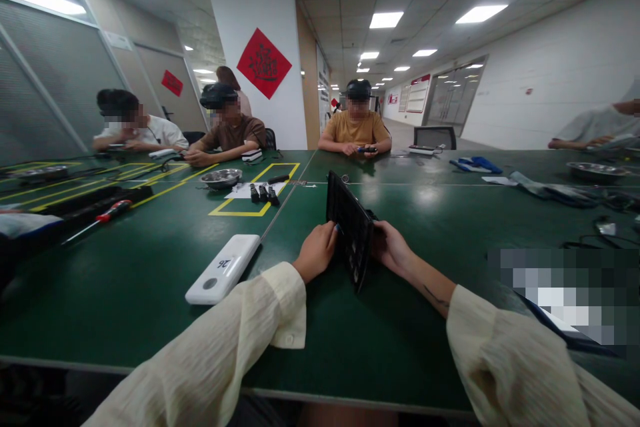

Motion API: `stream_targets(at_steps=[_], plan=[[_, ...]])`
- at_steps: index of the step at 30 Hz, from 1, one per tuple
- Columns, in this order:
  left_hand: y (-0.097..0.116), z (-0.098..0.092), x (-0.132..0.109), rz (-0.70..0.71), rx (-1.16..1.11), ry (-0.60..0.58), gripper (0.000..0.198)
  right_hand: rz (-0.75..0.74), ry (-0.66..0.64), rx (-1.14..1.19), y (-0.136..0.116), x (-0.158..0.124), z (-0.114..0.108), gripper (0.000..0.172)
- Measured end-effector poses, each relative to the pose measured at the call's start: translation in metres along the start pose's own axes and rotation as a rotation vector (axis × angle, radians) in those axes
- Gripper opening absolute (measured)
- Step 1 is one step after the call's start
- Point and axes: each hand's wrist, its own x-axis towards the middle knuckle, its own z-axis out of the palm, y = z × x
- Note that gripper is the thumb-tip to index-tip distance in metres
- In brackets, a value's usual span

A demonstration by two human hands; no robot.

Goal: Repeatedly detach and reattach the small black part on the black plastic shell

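A black flat keyboard-like panel (350, 223) stands on its edge on the green table (150, 293), tilted upright between my hands. My left hand (316, 252) grips its left side with curled fingers. My right hand (393, 247) holds its right side from behind, fingers partly hidden by the panel. Both arms wear cream sleeves.
A white power bank (223, 268) lies left of my hands. A red-handled screwdriver (105, 216), a metal bowl (221, 177) and small black parts (263, 193) in a yellow-taped square sit further left. Other people sit across the table. Cables (600, 200) lie at right.
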Motion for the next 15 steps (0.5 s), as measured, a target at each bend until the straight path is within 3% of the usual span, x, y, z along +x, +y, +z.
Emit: stream_targets(at_steps=[15], plan=[[-0.0072,0.0033,0.004,-0.081,-0.156,-0.035,0.037,-0.001,-0.114,-0.092,0.0,0.0,-0.0018,0.02]])
